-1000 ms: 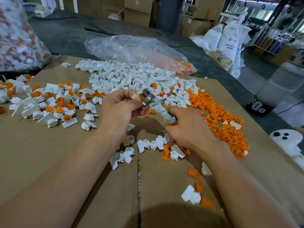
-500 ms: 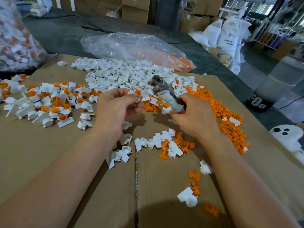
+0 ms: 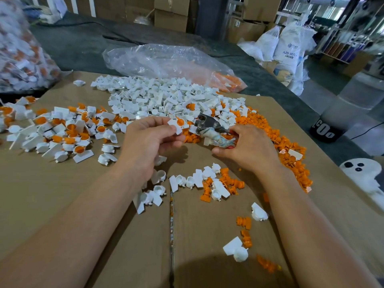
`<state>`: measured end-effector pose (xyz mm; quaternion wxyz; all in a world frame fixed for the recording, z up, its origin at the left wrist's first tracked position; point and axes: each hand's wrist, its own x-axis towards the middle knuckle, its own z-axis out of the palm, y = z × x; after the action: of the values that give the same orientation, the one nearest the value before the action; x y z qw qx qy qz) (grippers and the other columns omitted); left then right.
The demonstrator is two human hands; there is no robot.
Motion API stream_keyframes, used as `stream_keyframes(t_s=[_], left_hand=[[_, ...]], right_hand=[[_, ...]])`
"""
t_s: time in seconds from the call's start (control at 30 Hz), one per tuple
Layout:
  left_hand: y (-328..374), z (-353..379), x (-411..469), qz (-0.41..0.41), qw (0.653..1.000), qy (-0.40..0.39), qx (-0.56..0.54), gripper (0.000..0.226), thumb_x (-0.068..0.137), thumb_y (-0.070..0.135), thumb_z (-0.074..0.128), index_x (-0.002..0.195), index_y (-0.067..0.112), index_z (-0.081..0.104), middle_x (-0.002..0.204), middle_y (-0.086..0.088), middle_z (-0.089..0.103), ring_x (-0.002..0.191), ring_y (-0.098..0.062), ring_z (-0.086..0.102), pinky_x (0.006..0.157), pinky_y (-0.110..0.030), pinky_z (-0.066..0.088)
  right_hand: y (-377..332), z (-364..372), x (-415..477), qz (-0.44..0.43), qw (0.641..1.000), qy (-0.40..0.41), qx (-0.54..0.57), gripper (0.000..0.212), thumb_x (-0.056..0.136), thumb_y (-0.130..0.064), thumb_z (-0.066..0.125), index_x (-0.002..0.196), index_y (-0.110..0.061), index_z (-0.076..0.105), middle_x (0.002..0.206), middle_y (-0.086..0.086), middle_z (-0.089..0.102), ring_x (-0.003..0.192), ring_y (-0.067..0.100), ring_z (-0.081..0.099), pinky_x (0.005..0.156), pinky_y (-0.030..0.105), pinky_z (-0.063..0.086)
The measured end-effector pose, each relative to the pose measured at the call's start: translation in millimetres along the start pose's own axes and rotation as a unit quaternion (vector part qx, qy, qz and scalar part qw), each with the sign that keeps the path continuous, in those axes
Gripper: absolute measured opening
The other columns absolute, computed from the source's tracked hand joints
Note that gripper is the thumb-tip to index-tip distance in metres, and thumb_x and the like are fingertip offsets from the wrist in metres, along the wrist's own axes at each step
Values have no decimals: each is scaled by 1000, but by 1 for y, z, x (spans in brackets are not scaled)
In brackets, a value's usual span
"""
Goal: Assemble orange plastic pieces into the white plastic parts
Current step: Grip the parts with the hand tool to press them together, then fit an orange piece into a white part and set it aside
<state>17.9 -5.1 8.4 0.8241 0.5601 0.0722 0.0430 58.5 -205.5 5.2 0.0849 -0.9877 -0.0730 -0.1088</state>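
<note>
At a cardboard-covered bench (image 3: 62,194), a worker's left hand (image 3: 149,140) pinches a white part (image 3: 175,126) between thumb and fingertips, raised just above the surface at the centre, with an orange piece (image 3: 180,122) already sitting in its round cup. The right hand (image 3: 247,146), just right of it, is curled tight around the rag-wrapped handle of a small metal tool (image 3: 208,124), whose head points left toward the part but stands apart from it.

The step in hand looks like seating: the orange piece appears to be in place, and the tool is poised either to press it home or to be drawn away. The next move likely calls for bringing the tool's head squarely onto the orange piece while the left fingers keep the cup steady, then dropping the finished unit onto the assembled pile (image 3: 62,129) at left.

Loose white parts (image 3: 158,98) are heaped on the far side, loose orange pieces (image 3: 270,138) trail down the right, and a clear plastic bag (image 3: 166,61) lies beyond.
</note>
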Motion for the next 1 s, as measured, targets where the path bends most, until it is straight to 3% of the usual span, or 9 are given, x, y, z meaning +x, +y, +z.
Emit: stream_keyframes(t_s=[0.13, 0.23, 0.37, 0.5, 0.6, 0.7, 0.77, 0.83, 1.0], left_hand=[[2, 2, -2, -4, 999, 7, 32, 13, 84, -5, 58, 81, 7, 62, 56, -5, 67, 54, -17, 65, 47, -21, 51], [2, 1, -2, 1, 997, 17, 73, 18, 83, 0, 61, 77, 14, 69, 55, -5, 65, 55, -20, 60, 55, -31, 41], [1, 1, -2, 18, 996, 8, 90, 21, 87, 0, 57, 83, 16, 69, 52, 3, 63, 47, -10, 57, 43, -20, 44], [-1, 0, 1, 52, 989, 38, 132, 21, 87, -2, 57, 91, 14, 69, 55, 6, 63, 47, -3, 57, 43, -15, 45], [1, -8, 5, 123, 954, 100, 255, 29, 87, 2, 53, 95, 22, 71, 68, 11, 64, 43, -1, 46, 40, -9, 36], [6, -21, 10, 173, 894, 133, 392, 36, 88, 2, 45, 110, 18, 69, 102, -6, 70, 42, -3, 46, 42, -12, 36], [8, -27, 14, 171, 847, 160, 478, 36, 89, 4, 44, 115, 17, 67, 122, -10, 62, 66, -5, 59, 61, -23, 42], [9, -31, 17, 156, 816, 179, 528, 34, 88, 3, 47, 114, 15, 66, 123, -11, 59, 97, -25, 59, 76, -34, 45], [12, -33, 18, 120, 795, 194, 563, 34, 83, 1, 57, 112, 16, 67, 121, -12, 58, 109, -30, 55, 86, -43, 48]], right_hand=[[0, 1, 1, 5, 1000, -24, -5, 74, 65, -67, 64, 119, -17, 56, 113, 5, 57, 103, 21, 51, 77, 29, 35], [-1, 2, 2, 1, 999, -34, -25, 77, 65, -70, 62, 121, -17, 55, 112, 5, 56, 103, 21, 50, 79, 30, 35], [0, 3, 2, 0, 999, -34, -21, 79, 64, -70, 62, 122, -17, 54, 111, 5, 55, 102, 20, 50, 79, 30, 34], [1, 4, 3, 0, 999, -38, -24, 78, 65, -70, 62, 121, -17, 54, 110, 5, 54, 102, 21, 49, 79, 30, 33], [1, 4, 3, 1, 999, -39, -23, 79, 65, -70, 61, 123, -17, 53, 110, 5, 54, 102, 21, 48, 81, 31, 35], [1, 4, 3, 2, 999, -41, -25, 79, 65, -70, 61, 124, -17, 52, 111, 5, 53, 103, 21, 48, 81, 31, 34], [0, 5, 3, 0, 999, -41, -23, 79, 65, -69, 62, 124, -17, 52, 111, 5, 53, 103, 21, 48, 80, 30, 33], [0, 5, 2, -1, 999, -40, -21, 79, 65, -69, 62, 124, -17, 52, 111, 5, 54, 103, 21, 48, 80, 30, 33], [0, 4, 2, -1, 999, -44, -12, 79, 65, -68, 62, 124, -16, 52, 107, 3, 50, 103, 21, 47, 81, 31, 34]])
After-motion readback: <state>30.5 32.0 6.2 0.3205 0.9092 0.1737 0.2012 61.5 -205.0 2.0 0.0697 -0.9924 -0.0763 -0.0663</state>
